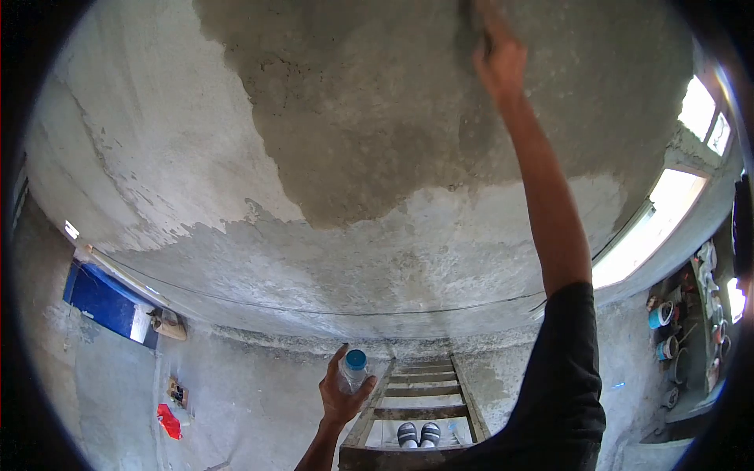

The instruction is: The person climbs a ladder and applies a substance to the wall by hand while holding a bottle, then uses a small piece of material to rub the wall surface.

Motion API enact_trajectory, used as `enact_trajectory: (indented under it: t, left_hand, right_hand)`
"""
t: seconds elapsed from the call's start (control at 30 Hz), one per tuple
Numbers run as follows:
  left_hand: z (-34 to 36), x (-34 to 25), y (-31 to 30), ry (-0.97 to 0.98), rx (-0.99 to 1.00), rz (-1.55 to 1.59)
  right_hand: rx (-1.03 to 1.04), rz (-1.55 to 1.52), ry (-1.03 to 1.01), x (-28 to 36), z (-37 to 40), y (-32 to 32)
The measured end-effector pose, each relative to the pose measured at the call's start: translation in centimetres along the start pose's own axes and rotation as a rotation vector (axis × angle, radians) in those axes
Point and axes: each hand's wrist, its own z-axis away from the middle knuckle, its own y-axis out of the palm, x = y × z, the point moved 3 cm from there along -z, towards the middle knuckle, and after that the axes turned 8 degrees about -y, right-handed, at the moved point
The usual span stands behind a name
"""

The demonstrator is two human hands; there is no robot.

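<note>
My left hand is closed around a clear plastic bottle with a blue cap, held upright beside the top of a wooden ladder. High up, my right hand reaches to the wall at the end of a stretched arm. Its fingers look curled and are blurred at the picture's top edge; a dark shape lies by them, but what they grip cannot be made out. Around that hand the wall plaster is dark and damp-looking, with lighter, drier-looking plaster to the left and below.
My sandalled feet show between the ladder's rails. Bright windows open at the right. Buckets and other clutter stand at the lower right. A red item lies on the floor at the left, below a blue door panel. A thin cable crosses the wall.
</note>
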Motion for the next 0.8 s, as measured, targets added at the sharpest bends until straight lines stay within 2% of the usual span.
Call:
enact_trajectory:
  t: [0.03,0.1,0.17,0.23,0.27,0.3,0.33,0.37,0.4,0.43,0.47,0.5,0.53,0.57,0.6,0.63,0.7,0.77,0.8]
  left_hand:
    - [0.0,-0.3,-0.2,-0.003,-0.002,-0.007]
    - [-0.1,-1.2,-0.2,-0.076,0.021,0.016]
    - [-0.6,-2.2,-0.1,-0.119,0.032,0.023]
    - [-0.5,-2.0,0.1,-0.177,0.06,0.026]
    - [-0.8,-1.1,0.3,-0.142,0.077,0.01]
    - [-0.9,-0.7,0.3,-0.103,0.095,-0.007]
    - [-0.9,-1.1,0.2,-0.103,0.102,-0.01]
    - [-1.1,-1.4,0.0,-0.124,0.141,-0.085]
    - [-1.2,-1.5,-0.1,-0.142,0.178,-0.158]
    - [-1.3,-1.0,-0.3,-0.14,0.232,-0.251]
    - [-1.4,-0.9,-0.5,-0.137,0.233,-0.248]
    - [-1.4,-0.8,-0.6,-0.148,0.313,-0.485]
    - [-1.2,-0.6,-0.6,-0.158,0.395,-0.721]
    - [-1.1,-0.2,-0.6,-0.159,0.402,-0.723]
    - [-1.0,0.5,-0.3,-0.138,0.504,-0.895]
    - [-0.9,1.1,0.0,-0.115,0.604,-1.067]
    - [-0.6,0.9,0.6,-0.089,0.631,-1.121]
    - [-0.1,0.8,1.3,-0.066,0.649,-1.171]
    - [0.2,0.7,1.6,0.006,0.63,-1.187]
  right_hand:
    - [-0.002,-0.005,0.006,1.0,-1.1,-0.1]
    - [-0.176,0.189,-0.068,4.0,-3.0,0.1]
    - [-0.144,0.136,-0.235,3.8,2.0,4.7]
    - [0.259,0.009,-0.184,7.6,8.6,6.6]
    - [0.429,-0.127,-0.268,8.5,13.7,7.8]
    - [0.831,-0.153,-0.102,11.3,17.8,7.7]
    - [1.222,-0.362,0.126,13.0,22.3,6.8]
    - [0.944,-0.44,0.017,14.3,28.9,6.0]
    - [0.829,-0.618,0.388,16.6,32.1,3.5]
    - [0.783,-0.588,0.718,18.7,34.8,1.2]
    - [0.883,-0.457,0.969,20.5,37.7,-0.9]
    - [0.676,-0.896,1.585,22.4,42.5,-2.3]
    - [0.506,-1.03,1.958,24.7,43.6,-5.2]
    - [0.496,-1.103,2.059,26.2,45.0,-7.1]
    - [0.486,-1.18,2.154,27.4,46.3,-8.5]
    - [0.484,-1.182,2.153,28.1,47.3,-9.6]
    - [0.705,-1.137,2.184,29.9,49.4,-11.6]
    - [0.682,-1.118,2.243,31.0,51.1,-12.4]
    - [0.658,-1.097,2.305,31.6,51.9,-12.9]
